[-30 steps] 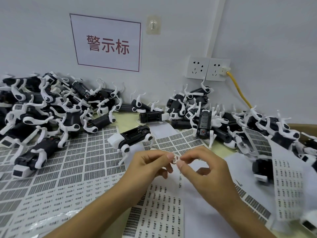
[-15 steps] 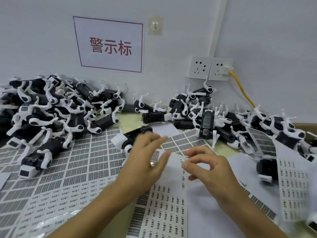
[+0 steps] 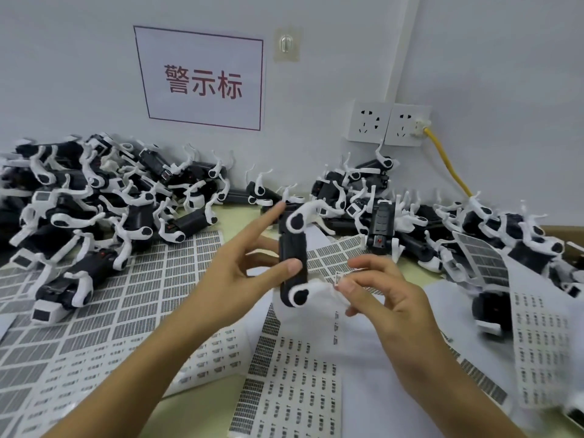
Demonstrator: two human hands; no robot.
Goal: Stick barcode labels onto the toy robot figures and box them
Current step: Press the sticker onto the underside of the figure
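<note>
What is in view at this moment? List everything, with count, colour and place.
Held toy: one, black and white, upright in left hand.
Label: one, white, pinched by right hand.
Toy piles: many, black and white, along the wall left and right.
Label sheets: several, white, spread over the table.
Sign: one, white with red characters, on wall.
Sockets: two, white, on wall.
Cable: one, yellow, plugged into right socket.
Left hand: grips toy.
Right hand: pinches label.

Single head-worn wide-angle view, looking forward and down from the person's own position. Both hands, the left hand (image 3: 234, 273) and right hand (image 3: 392, 298), sit close in the centre; the tabletop (image 3: 240, 216) runs back to the wall (image 3: 474, 74), straight edges bowed by the lens.
</note>
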